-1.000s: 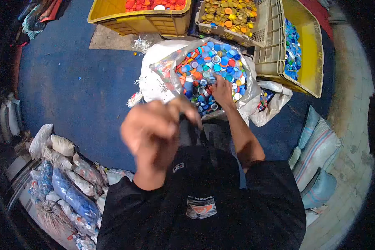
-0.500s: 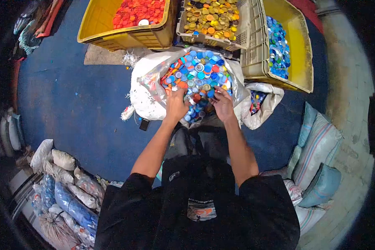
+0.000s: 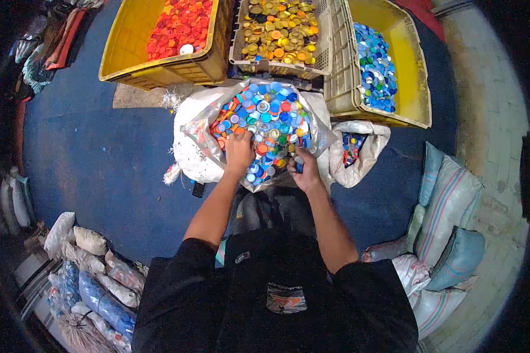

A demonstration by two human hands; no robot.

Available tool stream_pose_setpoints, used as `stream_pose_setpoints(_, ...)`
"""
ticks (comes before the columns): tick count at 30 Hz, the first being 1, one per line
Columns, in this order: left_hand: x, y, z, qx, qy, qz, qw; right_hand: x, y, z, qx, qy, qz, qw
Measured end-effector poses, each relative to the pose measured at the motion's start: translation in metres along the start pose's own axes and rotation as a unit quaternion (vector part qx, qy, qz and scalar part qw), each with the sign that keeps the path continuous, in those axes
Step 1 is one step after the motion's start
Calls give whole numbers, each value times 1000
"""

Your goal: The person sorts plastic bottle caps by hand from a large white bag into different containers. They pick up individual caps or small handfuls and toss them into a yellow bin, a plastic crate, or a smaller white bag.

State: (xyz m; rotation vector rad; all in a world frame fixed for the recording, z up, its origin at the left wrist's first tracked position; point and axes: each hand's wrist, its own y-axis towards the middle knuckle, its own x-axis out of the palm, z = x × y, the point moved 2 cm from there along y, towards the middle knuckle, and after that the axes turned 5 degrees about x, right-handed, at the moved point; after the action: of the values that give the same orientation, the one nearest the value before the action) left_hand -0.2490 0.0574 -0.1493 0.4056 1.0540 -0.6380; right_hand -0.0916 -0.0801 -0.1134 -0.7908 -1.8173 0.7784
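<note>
An open sack [image 3: 318, 136] full of mixed bottle caps [image 3: 266, 117] lies in front of me; blue, orange, white, green and red caps show. My left hand [image 3: 239, 154] rests at the near left part of the heap, its fingers curled down among the caps. What those fingers grip, if anything, is hidden. At the near right side of the heap, my right hand [image 3: 307, 172] is closed around bottle caps [image 3: 298, 166], one of them blue. A gold-coloured cap lies close to its fingertips.
Beyond the sack stand a yellow crate of red caps [image 3: 153, 75], a pale crate of yellow and gold caps [image 3: 285, 69] and a yellow crate of blue caps [image 3: 417, 88]. A smaller sack [image 3: 368, 157] sits at right. Filled bags [image 3: 103, 294] and sacks [image 3: 447, 206] flank me.
My right hand has drawn back a little toward me and closed on caps. My left hand stays at the heap's left side. The whole view has shifted slightly.
</note>
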Motion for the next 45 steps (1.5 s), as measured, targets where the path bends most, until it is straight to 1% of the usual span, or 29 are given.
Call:
stream_pose_setpoints(2,3,2,-1,1,-5,8,1000,5,-9,-3,-15,-35,-9,999)
stream_pose_setpoints(5,3,4,-2,-11,4,-9,1000,-14,-2,2,-14,-43,-36,998)
stream_pose_setpoints(9,-2,4,-2,-22,-83,80,993,-10,-5,-4,-6,-52,-44,998)
stream_pose_setpoints(11,-1,-1,-5,-182,-226,38,956,-16,3,-1,-5,-64,-48,997)
stream_pose_setpoints(12,-2,-6,-5,-259,-293,16,920,-9,1,-2,-2,-67,-34,997)
stream_pose_setpoints(13,-4,-10,-5,-311,-428,44,847,4,-4,-5,2,-70,-19,997)
stream_pose_setpoints(14,-5,-14,-4,-354,-553,70,751,12,-6,-7,5,-72,-4,997)
stream_pose_setpoints(15,-7,-19,-3,-386,-663,95,634,13,-1,-6,-15,-129,-13,992)
stream_pose_setpoints(16,-12,-24,-3,-393,-714,71,575,9,8,-5,-35,-185,-22,982)
stream_pose_setpoints(17,-17,-29,-3,-400,-736,69,541,7,17,-3,-55,-241,-31,968)
stream_pose_setpoints(18,-22,-34,-2,-408,-756,67,507,10,27,-2,-56,-347,-3,936)
stream_pose_setpoints(19,-26,-38,-2,-414,-776,65,472,15,35,-3,-145,-457,6,877)
stream_pose_setpoints(20,-29,-41,-2,-415,-776,58,472,22,43,-2,-231,-557,14,797)
stream_pose_setpoints(21,-28,-46,-5,-411,-789,59,454,31,48,0,-312,-643,22,699)
stream_pose_setpoints(22,-26,-51,-9,-406,-801,60,435,38,54,3,-331,-656,9,678)
stream_pose_setpoints(23,-24,-55,-12,-401,-814,62,416,44,60,4,-326,-700,18,635)
stream_pose_setpoints(24,-34,-56,-7,-423,-815,71,389,53,62,4,-321,-741,28,590)
stream_pose_setpoints(25,-37,-58,-6,-425,-816,75,383,61,64,6,-314,-779,37,542)
stream_pose_setpoints(27,-40,-62,-7,-431,-818,82,373,66,74,12,-276,-818,30,503)
stream_pose_setpoints(29,-27,-69,-18,-408,-854,86,311,56,96,22,-254,-843,41,472)
stream_pose_setpoints(30,-28,-72,-19,-386,-876,79,280,62,93,20,-242,-865,27,439)
stream_pose_setpoints(32,-29,-77,-23,-364,-903,80,213,70,92,20,-232,-865,29,444)
stream_pose_setpoints(33,-28,-80,-25,-353,-917,80,167,72,92,20,-227,-865,30,446)
stream_pose_setpoints(35,-25,-85,-29,-328,-939,76,73,74,91,21,-213,-877,23,429)
stream_pose_setpoints(38,-35,-84,-24,-340,-937,67,36,70,95,25,-243,-875,30,418)
stream_pose_setpoints(40,-37,-83,-23,-343,-935,64,60,69,96,27,-284,-863,31,416)
stream_pose_setpoints(41,-37,-82,-23,-345,-934,62,72,67,97,27,-274,-867,19,415)
stream_pose_setpoints(43,-34,-83,-25,-336,-938,57,68,71,94,23,-252,-874,-3,415)
stream_pose_setpoints(45,-31,-83,-25,-323,-943,51,60,67,96,24,-245,-878,3,410)
